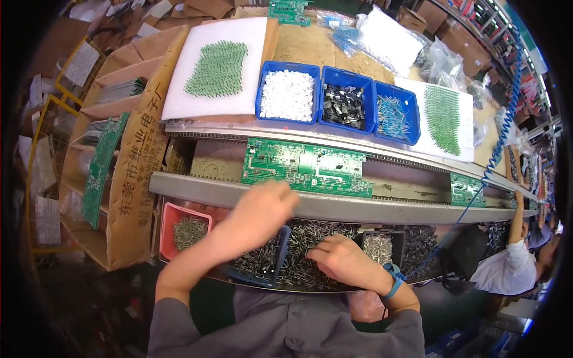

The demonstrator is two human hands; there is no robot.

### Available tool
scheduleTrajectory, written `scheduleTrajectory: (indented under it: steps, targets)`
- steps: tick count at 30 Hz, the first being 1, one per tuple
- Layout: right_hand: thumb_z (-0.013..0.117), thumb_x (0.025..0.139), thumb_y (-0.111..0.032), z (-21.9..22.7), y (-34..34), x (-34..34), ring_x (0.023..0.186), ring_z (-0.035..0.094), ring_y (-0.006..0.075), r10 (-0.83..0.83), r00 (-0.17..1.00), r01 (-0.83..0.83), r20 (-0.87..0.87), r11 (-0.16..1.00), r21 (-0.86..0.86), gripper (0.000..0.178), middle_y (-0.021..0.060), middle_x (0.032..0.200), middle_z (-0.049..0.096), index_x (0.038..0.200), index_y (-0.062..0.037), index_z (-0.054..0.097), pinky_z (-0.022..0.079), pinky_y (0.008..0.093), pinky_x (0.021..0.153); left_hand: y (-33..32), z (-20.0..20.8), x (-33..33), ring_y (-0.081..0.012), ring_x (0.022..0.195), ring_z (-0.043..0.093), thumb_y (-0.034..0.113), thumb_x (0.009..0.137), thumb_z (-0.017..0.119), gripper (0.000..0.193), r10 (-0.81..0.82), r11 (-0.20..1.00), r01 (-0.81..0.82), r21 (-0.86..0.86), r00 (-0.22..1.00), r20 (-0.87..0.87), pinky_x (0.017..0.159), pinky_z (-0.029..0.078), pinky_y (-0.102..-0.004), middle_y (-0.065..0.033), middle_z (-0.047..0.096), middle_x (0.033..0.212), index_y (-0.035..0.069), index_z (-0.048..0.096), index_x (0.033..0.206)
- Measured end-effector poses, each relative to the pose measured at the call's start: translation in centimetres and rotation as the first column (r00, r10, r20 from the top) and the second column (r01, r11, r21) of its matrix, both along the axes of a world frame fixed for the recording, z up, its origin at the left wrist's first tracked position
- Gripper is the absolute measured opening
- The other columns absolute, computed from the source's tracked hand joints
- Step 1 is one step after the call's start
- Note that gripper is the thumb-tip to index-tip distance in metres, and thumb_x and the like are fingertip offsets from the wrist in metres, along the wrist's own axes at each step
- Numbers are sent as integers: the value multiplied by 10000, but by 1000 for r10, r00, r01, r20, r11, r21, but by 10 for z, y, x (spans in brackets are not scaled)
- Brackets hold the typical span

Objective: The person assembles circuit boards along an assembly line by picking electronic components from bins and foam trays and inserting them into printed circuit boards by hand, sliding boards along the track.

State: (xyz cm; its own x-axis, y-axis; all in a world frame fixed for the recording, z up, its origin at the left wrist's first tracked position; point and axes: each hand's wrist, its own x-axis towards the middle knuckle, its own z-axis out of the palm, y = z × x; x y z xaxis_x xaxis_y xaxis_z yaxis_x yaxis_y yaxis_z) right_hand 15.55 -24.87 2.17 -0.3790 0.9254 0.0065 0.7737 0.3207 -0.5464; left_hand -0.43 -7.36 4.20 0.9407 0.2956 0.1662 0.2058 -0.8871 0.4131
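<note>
My left hand (pixel 267 209), slightly blurred, is over the near metal rail at the lower left edge of a green circuit board (pixel 333 167). Its fingers curl together, and whatever they may hold is hidden. The board lies between two rails, with small parts standing on it. Lower down, my right hand (pixel 341 258) dips its bent fingertips into a heap of small wire-leaded components (pixel 304 238). Those fingertips are pressed close together, and any part between them is too small to make out. A blue wrist strap (pixel 394 281) circles my right wrist.
Blue bins of white parts (pixel 288 95), black parts (pixel 343 104) and blue leaded parts (pixel 394 116) stand behind the rails. A pink bin (pixel 186 230) is left of my left forearm. A cardboard rack (pixel 134 149) holds boards. A coiled blue cord (pixel 507 113) hangs right; a co-worker (pixel 507 262) sits beyond.
</note>
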Motion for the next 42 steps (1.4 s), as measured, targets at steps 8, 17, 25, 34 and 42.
scheduleTrajectory:
  steps: [8, 17, 25, 34, 42]
  targets:
    - [657, 729, -44, 18, 6, 16, 811, 592, 285, -82, 996, 81, -22, 996, -45, 138, 90, 817, 591, 863, -51, 628, 491, 375, 723, -88, -22, -14, -252, 802, 597, 71, 710, 594, 106, -375, 926, 355, -131, 909, -183, 687, 473, -348, -101, 579, 812, 40, 574, 810]
    - [660, 766, -36, 29, 41, 48, 722, 600, 318, -293, 956, 290, 1, 946, 147, 82, 120, 776, 593, 845, -34, 640, 496, 395, 641, -92, -39, -10, -251, 712, 652, 85, 714, 594, 101, -360, 932, 346, -107, 919, -161, 628, 496, -357, -97, 600, 772, 46, 578, 806]
    - [609, 760, 9, -3, 93, 70, 804, 599, 302, -369, 930, 345, -5, 864, 368, 115, 108, 834, 619, 864, -31, 637, 476, 390, 739, -92, -43, -11, -243, 693, 650, 87, 721, 593, 85, -346, 935, 332, -125, 930, -124, 624, 487, -358, -80, 603, 733, 51, 576, 797]
    - [598, 718, 14, -19, 108, 79, 835, 584, 221, -326, 923, 202, 203, 862, 466, 169, 41, 862, 615, 853, -82, 635, 400, 366, 846, -89, -36, -9, -236, 766, 628, 89, 728, 587, 67, -329, 942, 314, -118, 935, -133, 657, 481, -346, -82, 587, 792, 56, 570, 784]
    - [602, 748, -14, -22, 108, 79, 785, 597, 210, -313, 931, 194, 185, 858, 476, 131, 30, 824, 605, 838, -99, 643, 389, 393, 892, -92, -39, -9, -225, 768, 616, 100, 729, 583, 61, -325, 943, 317, -100, 942, -79, 666, 466, -340, -69, 575, 783, 59, 572, 774]
